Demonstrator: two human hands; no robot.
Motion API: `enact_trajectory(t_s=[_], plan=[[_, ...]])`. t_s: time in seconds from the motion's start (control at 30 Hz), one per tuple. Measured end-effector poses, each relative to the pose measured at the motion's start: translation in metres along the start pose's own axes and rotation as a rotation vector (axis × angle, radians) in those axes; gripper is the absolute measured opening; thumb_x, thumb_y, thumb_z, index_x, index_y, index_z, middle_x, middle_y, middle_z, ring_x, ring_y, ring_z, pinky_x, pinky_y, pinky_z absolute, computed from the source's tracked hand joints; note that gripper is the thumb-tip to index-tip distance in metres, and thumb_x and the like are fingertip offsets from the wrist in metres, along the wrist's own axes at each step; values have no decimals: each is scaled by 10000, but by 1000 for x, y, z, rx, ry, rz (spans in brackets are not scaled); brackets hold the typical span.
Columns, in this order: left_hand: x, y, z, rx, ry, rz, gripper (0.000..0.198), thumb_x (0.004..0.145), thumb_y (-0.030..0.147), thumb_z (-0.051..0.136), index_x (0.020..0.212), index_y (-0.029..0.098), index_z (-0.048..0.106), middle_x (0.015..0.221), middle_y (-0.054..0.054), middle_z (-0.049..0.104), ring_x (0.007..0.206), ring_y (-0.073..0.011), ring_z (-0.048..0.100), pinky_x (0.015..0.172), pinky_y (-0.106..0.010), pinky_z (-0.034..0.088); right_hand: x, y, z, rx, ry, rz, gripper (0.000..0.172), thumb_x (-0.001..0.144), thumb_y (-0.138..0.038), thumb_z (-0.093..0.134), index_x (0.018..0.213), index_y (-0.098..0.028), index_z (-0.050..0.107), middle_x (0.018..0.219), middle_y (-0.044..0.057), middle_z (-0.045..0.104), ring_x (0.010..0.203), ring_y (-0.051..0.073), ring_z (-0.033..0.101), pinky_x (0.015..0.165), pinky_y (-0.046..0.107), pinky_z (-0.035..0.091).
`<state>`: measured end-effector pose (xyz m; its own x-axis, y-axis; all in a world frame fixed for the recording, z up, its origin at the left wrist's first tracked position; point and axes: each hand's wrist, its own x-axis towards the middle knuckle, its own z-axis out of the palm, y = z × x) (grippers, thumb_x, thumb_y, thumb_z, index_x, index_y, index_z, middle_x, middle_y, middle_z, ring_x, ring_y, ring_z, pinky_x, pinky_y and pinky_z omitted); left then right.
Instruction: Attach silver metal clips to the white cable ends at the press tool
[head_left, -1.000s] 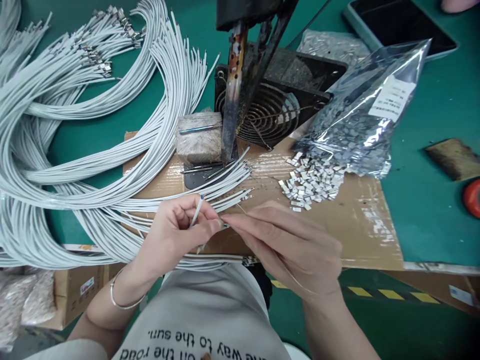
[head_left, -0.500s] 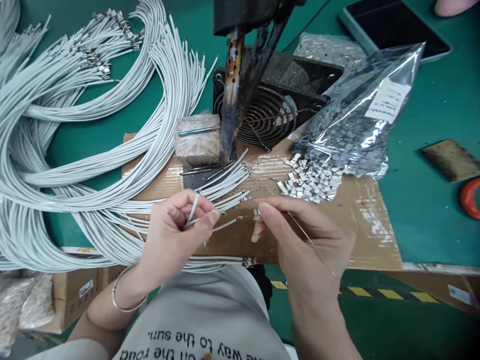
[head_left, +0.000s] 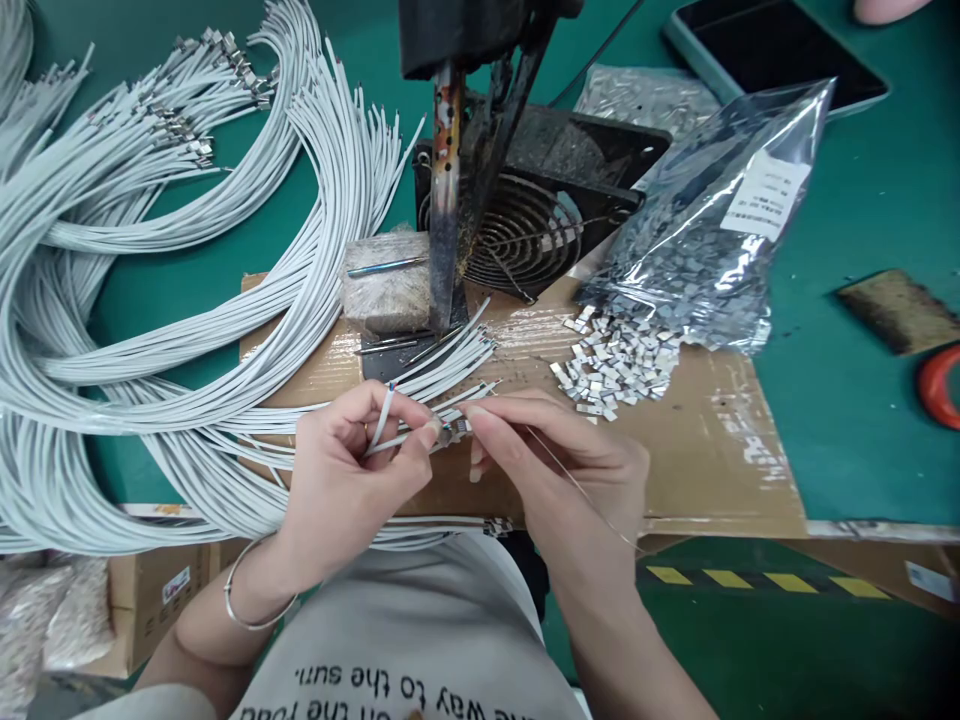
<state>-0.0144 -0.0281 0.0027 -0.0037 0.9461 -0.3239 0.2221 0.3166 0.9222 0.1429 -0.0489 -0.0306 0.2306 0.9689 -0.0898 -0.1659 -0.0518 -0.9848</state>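
Observation:
My left hand (head_left: 360,465) is closed in a pinch on a white cable (head_left: 383,415), whose bared end with coloured cores pokes out by the thumb tip. A second stretch of white cable loops between its fingers. My right hand (head_left: 559,465) is also closed, pinching a small metal connector (head_left: 462,427) right at the cable's end. Whether the two touch is too small to tell. A thin wire, like solder wire (head_left: 574,482), runs out from between the right fingers and across the palm. Just beyond the hands lie several white cable ends (head_left: 469,350) on the cardboard (head_left: 712,450).
Over the cardboard hangs a dark soldering iron (head_left: 445,200), before a black fan (head_left: 536,235). A wrapped block (head_left: 386,285) stands beside it. Loose connectors (head_left: 619,365) spill from a clear bag (head_left: 697,250). Bundled white cables (head_left: 187,370) fill the left; a phone (head_left: 780,50) lies at the back right.
My right hand has moved left, bringing the connector up to the cable end at my left fingertips. My left hand has barely moved; the whole view has shifted slightly.

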Motion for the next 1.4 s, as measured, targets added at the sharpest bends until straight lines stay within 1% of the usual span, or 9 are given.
enact_trajectory(t_s=[0.13,0.3,0.53,0.8,0.93,1.1,1.3,1.4], plan=[[1,0,1,-41,-27,5,98,823,173,789,748,196,731,741,0,717,538,-70,423,451,-182,304,1,-3,3,5,-7,18,147,902,-154,784,873,-275,862,802,-5,775,554,94,629,514,228,554],[2,2,1,-75,-57,20,101,828,130,771,757,186,725,769,5,731,529,-50,401,451,-161,280,1,-4,4,0,-15,28,149,901,-145,784,853,-267,856,802,-11,765,536,79,599,502,222,528],[2,0,2,-93,-43,68,122,831,100,766,751,184,729,758,15,729,518,-37,413,445,-138,296,2,-4,4,-30,-29,-42,195,902,-115,767,871,-281,865,775,-25,764,540,73,569,521,217,502],[2,-1,3,-93,-41,103,134,836,82,767,754,180,725,772,10,738,567,-53,501,482,-150,362,1,-1,2,-76,-44,-94,227,918,-100,761,927,-299,869,844,-23,798,595,84,622,587,233,546],[2,0,3,-76,-47,110,141,833,76,759,748,180,716,774,10,738,578,-61,503,475,-162,348,0,1,0,-68,-51,-103,230,920,-92,760,935,-294,868,853,-32,802,621,79,639,640,236,580],[3,4,4,-48,-46,108,144,809,69,756,721,172,708,757,8,737,561,-59,488,466,-171,336,0,2,-1,-91,-54,-136,252,928,-90,759,964,-314,869,861,-53,803,683,65,671,664,196,581],[2,-2,5,-72,-48,143,149,837,68,740,740,175,706,778,10,741,513,-40,409,437,-175,271,0,1,1,-115,-40,-163,330,927,-76,756,995,-379,869,847,-75,792,754,52,694,679,150,568],[1,-2,6,-69,-45,153,159,842,66,736,733,178,705,779,4,739,531,-51,437,436,-176,270,0,2,1,-117,-38,-156,329,932,-80,754,1004,-380,869,852,-72,790,748,53,692,678,153,568]])
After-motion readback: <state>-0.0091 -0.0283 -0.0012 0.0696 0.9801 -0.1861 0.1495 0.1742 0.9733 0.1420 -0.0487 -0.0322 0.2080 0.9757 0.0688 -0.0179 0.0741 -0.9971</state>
